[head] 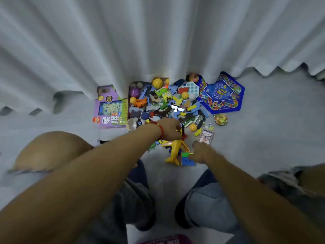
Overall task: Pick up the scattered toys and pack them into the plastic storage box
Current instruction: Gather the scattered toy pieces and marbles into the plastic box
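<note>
Toy pile (168, 106) sits on the floor against the white curtain (158, 41), no storage box in my view. My left hand (169, 128) is curled round the yellow toy plane (174, 150) at its top. My right hand (200, 153) pinches a green piece (185, 154) above a blue brick (187, 162). Purple game box (110, 110) on the left, blue star board (220, 94) on the right.

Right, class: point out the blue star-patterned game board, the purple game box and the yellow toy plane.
blue game board (222, 93): head view, centre of its star pattern.
purple game box (110, 110): head view, middle of its front face.
yellow toy plane (174, 151): head view, mid-body.
</note>
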{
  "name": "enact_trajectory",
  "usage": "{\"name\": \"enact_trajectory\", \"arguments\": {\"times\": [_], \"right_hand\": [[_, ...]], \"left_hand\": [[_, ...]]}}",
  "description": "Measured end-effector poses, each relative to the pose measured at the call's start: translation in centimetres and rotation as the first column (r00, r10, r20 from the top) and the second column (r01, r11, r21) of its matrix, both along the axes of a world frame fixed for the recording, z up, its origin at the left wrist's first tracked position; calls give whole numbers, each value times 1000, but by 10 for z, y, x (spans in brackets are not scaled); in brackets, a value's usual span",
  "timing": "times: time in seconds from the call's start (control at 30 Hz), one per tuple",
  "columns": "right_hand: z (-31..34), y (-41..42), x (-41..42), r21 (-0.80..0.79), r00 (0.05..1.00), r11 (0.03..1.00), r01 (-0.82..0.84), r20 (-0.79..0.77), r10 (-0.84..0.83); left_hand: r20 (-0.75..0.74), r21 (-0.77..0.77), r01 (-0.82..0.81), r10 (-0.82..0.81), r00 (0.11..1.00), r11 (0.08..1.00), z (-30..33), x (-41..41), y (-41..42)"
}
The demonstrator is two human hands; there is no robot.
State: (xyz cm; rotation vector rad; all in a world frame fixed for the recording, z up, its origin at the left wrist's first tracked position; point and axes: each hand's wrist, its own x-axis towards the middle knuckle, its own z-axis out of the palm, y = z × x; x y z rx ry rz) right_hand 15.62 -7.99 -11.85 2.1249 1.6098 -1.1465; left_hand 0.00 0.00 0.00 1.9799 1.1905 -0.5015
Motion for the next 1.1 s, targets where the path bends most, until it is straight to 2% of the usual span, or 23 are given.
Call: {"name": "enact_trajectory", "arguments": {"times": [0.03,0.13,0.23,0.3,0.33,0.4,0.43,0.5,0.53,0.57,0.6,0.63,0.67,0.7,0.73,0.77,0.8,0.87,0.93,1.0,1.03,1.1], "right_hand": [[-16,-12,-10,-13,999,999,32,26,-31],[-59,-47,-33,120,963,955,271,-39,-268],[-77,-44,-32,185,952,934,305,-47,-302],[-73,-43,-27,193,920,901,389,-116,-373],[-72,-43,-25,207,878,854,477,-163,-450],[-57,-44,-21,248,740,700,669,-309,-598],[-49,-40,-19,229,667,641,732,-428,-609],[-38,-23,-13,62,507,617,784,-637,-580],[-35,-8,-7,-50,382,575,817,-700,-603],[-37,8,1,-160,233,491,856,-729,-644],[-40,23,12,-217,126,399,891,-725,-677],[-48,38,26,-164,109,310,936,-705,-701],[-56,55,44,36,239,289,957,-661,-712],[-66,72,64,281,436,335,900,-545,-716],[-75,87,85,460,621,454,763,-327,-712],[-83,101,104,487,727,601,634,-110,-678],[-90,108,121,422,788,725,544,39,-614],[-100,112,138,300,880,878,373,184,-437],[-104,111,139,322,887,889,325,222,-405],[-97,108,128,377,866,861,340,231,-443],[-92,106,122,401,871,842,362,177,-459],[-72,109,102,412,890,804,429,-40,-454]], "left_hand": [[-31,-37,-3,2,1000,999,-14,1,-9],[-87,-138,-80,69,994,987,-52,-3,-44],[-91,-167,-110,96,991,980,-79,2,-45],[-30,-206,-222,221,975,953,-86,14,-36],[-4,-224,-307,314,949,925,-91,21,-30],[12,-281,-460,482,876,842,-96,38,-25],[19,-333,-515,552,834,790,-99,46,-23],[18,-461,-622,708,706,633,-108,59,-17],[1,-497,-692,798,603,524,-112,62,-11],[1,-516,-742,867,499,428,-120,64,-3],[2,-524,-772,907,420,359,-128,63,6],[-2,-527,-791,931,366,310,-128,63,16],[-10,-511,-808,939,345,292,-123,62,26],[-13,-496,-815,936,353,300,-118,60,36],[-22,-483,-814,925,380,323,-115,56,48],[-35,-471,-805,904,426,361,-110,52,61],[-60,-443,-795,872,487,414,-102,49,74],[-117,-375,-738,761,638,561,-80,36,99],[-159,-294,-619,601,783,729,-59,17,120],[-208,-235,-508,467,859,829,-34,-5,133],[-231,-201,-493,448,864,846,-19,-19,135],[-214,-148,-488,453,865,861,9,-53,132]]}}
